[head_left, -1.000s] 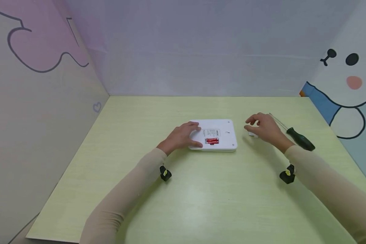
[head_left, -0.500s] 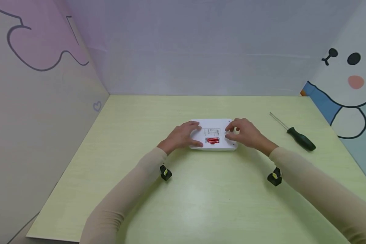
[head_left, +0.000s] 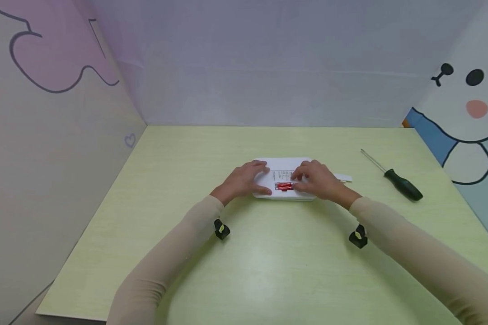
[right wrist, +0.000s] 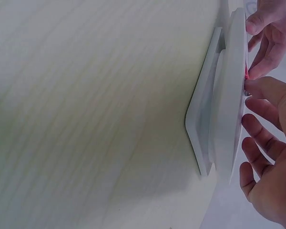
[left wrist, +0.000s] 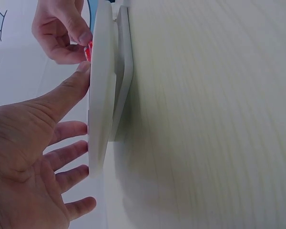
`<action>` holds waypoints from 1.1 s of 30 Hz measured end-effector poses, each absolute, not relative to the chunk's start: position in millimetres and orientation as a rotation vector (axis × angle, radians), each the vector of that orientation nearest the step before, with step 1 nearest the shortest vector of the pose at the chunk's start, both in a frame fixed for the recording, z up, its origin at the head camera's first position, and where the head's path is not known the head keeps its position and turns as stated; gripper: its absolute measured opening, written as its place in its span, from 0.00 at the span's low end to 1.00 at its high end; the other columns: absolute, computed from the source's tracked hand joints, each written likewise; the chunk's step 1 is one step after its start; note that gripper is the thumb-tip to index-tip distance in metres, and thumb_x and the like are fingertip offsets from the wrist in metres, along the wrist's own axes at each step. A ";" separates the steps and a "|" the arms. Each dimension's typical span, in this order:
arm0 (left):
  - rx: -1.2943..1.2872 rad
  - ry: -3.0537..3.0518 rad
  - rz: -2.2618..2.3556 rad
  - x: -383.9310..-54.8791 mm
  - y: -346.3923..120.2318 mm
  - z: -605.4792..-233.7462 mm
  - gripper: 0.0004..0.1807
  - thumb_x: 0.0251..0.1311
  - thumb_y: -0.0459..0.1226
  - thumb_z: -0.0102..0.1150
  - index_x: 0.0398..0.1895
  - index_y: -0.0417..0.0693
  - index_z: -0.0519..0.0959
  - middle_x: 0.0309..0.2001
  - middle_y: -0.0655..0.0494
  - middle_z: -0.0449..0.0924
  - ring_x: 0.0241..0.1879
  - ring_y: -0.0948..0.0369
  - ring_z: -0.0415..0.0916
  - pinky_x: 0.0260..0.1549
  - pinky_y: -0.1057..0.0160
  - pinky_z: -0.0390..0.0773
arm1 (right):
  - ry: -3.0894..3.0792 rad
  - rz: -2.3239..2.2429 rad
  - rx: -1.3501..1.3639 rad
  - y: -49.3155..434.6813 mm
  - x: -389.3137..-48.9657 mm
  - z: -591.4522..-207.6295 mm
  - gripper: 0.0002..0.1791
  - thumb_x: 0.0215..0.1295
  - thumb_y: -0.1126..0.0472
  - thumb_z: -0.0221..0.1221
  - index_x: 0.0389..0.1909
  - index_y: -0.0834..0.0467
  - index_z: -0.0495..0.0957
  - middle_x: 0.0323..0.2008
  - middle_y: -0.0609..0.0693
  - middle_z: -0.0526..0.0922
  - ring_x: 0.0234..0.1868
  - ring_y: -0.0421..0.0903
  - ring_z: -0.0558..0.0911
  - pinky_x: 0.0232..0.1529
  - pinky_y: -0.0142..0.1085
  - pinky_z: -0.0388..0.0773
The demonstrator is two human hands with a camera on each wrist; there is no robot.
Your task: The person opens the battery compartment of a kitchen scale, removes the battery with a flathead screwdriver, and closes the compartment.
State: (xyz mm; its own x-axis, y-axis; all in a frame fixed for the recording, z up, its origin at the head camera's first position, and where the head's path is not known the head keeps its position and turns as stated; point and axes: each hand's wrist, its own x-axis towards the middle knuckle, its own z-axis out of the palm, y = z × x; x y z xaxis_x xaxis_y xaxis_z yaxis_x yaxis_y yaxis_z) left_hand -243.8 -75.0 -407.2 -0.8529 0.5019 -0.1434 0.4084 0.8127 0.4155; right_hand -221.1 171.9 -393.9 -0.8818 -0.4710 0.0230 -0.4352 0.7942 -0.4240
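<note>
Pale-green wood-grain tabletop [head_left: 244, 262]; my outspread left hand [head_left: 241, 179] rests on the rounded white plastic device [head_left: 282, 163], my right hand [head_left: 317, 181] pinches a red cylindrical battery [left wrist: 88, 51]. I'd ease it, unforced.

label [head_left: 282, 175]: print too small | white device [head_left: 286, 164]: partly behind right hand [head_left: 318, 180] | right sleeve [head_left: 406, 241]: cut off
</note>
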 end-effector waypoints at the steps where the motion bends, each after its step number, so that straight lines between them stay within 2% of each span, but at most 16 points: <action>1: 0.702 2.752 0.549 -243.8 -74.8 -406.9 0.42 0.51 0.58 0.69 0.69 0.55 0.69 0.75 0.59 0.58 0.75 0.55 0.54 0.70 0.50 0.61 | 2.897 -0.646 -0.730 171.4 -220.9 -393.4 0.10 0.60 0.57 0.64 0.42 0.55 0.85 0.42 0.52 0.82 0.43 0.51 0.73 0.44 0.43 0.68; 10: 0.701 2.754 0.555 -244.2 -74.2 -405.9 0.42 0.51 0.58 0.70 0.69 0.55 0.70 0.75 0.59 0.58 0.75 0.55 0.54 0.70 0.50 0.61 | 2.909 -0.635 -0.762 170.3 -220.7 -392.6 0.07 0.61 0.60 0.63 0.38 0.54 0.86 0.41 0.52 0.83 0.44 0.52 0.73 0.45 0.45 0.68; 20: 0.698 2.754 0.549 -244.1 -74.9 -408.2 0.42 0.50 0.58 0.70 0.69 0.55 0.70 0.75 0.58 0.58 0.75 0.55 0.54 0.70 0.50 0.60 | 2.888 -0.643 -0.782 168.9 -221.2 -392.8 0.05 0.62 0.61 0.63 0.37 0.55 0.86 0.42 0.52 0.83 0.47 0.53 0.74 0.50 0.49 0.70; 33: 0.707 2.756 0.573 -243.4 -75.1 -407.9 0.42 0.51 0.58 0.70 0.69 0.54 0.70 0.75 0.58 0.59 0.74 0.55 0.55 0.70 0.49 0.60 | 2.887 -0.636 -0.821 169.9 -222.0 -391.4 0.04 0.61 0.62 0.64 0.36 0.55 0.85 0.41 0.51 0.83 0.46 0.53 0.74 0.48 0.49 0.69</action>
State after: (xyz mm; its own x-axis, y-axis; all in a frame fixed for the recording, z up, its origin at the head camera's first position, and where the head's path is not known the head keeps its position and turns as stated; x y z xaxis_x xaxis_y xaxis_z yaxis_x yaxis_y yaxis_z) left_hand -243.4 -75.1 -407.9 -0.8546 0.5027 -0.1301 0.4093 0.8063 0.4271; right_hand -222.0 169.9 -391.4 -0.8543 -0.5180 0.0422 -0.4878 0.7711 -0.4092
